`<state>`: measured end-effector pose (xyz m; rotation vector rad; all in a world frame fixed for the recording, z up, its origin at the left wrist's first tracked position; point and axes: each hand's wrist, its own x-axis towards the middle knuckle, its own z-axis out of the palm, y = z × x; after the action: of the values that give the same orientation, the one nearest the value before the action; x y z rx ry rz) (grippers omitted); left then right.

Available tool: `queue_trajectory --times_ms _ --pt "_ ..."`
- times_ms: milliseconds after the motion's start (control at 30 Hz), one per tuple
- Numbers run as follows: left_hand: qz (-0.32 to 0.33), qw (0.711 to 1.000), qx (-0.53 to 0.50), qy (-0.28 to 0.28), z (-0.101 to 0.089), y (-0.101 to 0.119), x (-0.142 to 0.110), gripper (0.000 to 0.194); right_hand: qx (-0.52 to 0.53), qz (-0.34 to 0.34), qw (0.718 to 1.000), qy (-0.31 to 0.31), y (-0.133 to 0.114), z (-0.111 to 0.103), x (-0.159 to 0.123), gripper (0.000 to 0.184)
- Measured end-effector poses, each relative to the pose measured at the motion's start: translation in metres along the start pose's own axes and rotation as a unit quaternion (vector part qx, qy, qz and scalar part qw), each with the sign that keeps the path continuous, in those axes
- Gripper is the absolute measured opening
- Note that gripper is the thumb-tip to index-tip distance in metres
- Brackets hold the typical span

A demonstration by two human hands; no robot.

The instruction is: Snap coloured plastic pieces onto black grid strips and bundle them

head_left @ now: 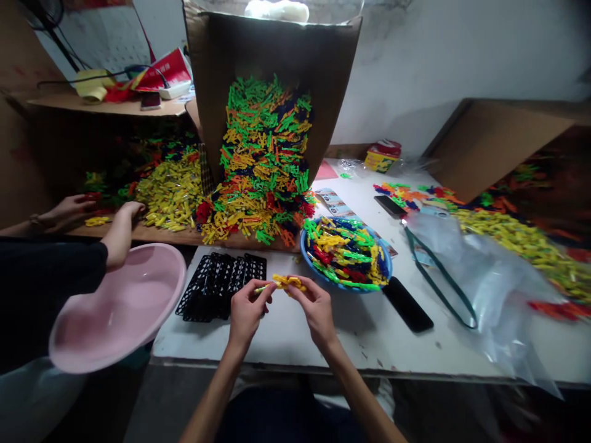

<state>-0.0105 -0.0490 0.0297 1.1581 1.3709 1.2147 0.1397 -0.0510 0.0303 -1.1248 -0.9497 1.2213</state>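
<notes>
Over the front of the white table, my left hand (247, 311) and my right hand (316, 307) are close together. My right hand is closed on a small bunch of yellow plastic pieces (290, 282); their exact kind is too small to make out. Between the thumb and fingers of my left hand is a thin yellow-green plastic piece (260, 289), close to the bunch. Left of my hands lie black perforated plastic racks (217, 286). A blue basin (390, 271) just beyond my right hand is heaped with yellow, green, red and blue pieces.
A tall cardboard box (332, 74) spills multicoloured pieces behind the racks. On the left, a co-worker's hands (132, 212) reach over yellow pieces beside a pink basin (170, 271). A black phone (409, 304), clear plastic bags (498, 295) and a green strap (438, 280) lie right.
</notes>
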Motion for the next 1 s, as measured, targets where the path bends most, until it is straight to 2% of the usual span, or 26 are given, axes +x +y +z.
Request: queue_trajectory --times_ms 133,233,367,500,700,800,867,933,1000 --pt "0.000 1.000 0.008 0.006 0.001 -0.001 -0.002 0.039 -0.006 -0.015 1.000 0.019 0.006 0.002 -0.005 0.028" --pt "0.016 0.998 0.055 0.017 0.002 -0.002 -0.003 0.040 -0.013 -0.045 0.999 0.025 0.010 0.004 -0.010 0.025" --pt "0.057 0.991 0.122 -0.010 0.005 0.001 -0.002 0.040 -0.007 -0.066 0.997 0.035 0.009 -0.001 -0.016 0.022" --pt "0.123 0.974 0.183 -0.056 0.011 0.002 0.006 0.039 0.024 -0.034 0.998 0.040 0.006 -0.014 -0.017 0.022" --pt "0.125 0.961 0.193 -0.152 0.013 -0.015 0.020 0.042 0.083 0.038 0.995 0.044 0.013 -0.028 -0.020 0.029" --pt "0.149 0.949 0.228 -0.157 0.010 -0.017 0.016 0.041 0.099 0.055 0.993 0.028 0.018 -0.026 -0.021 0.030" --pt "0.158 0.942 0.250 -0.160 0.003 -0.015 0.010 0.037 0.065 0.041 0.997 0.008 0.017 -0.024 -0.019 0.030" --pt "0.170 0.927 0.280 -0.183 -0.008 -0.013 0.006 0.033 0.003 0.021 0.999 -0.039 0.011 -0.027 -0.014 0.032" --pt "0.204 0.911 0.322 -0.159 -0.024 -0.015 0.004 0.030 -0.093 -0.032 0.993 -0.062 -0.002 -0.039 -0.003 0.035"
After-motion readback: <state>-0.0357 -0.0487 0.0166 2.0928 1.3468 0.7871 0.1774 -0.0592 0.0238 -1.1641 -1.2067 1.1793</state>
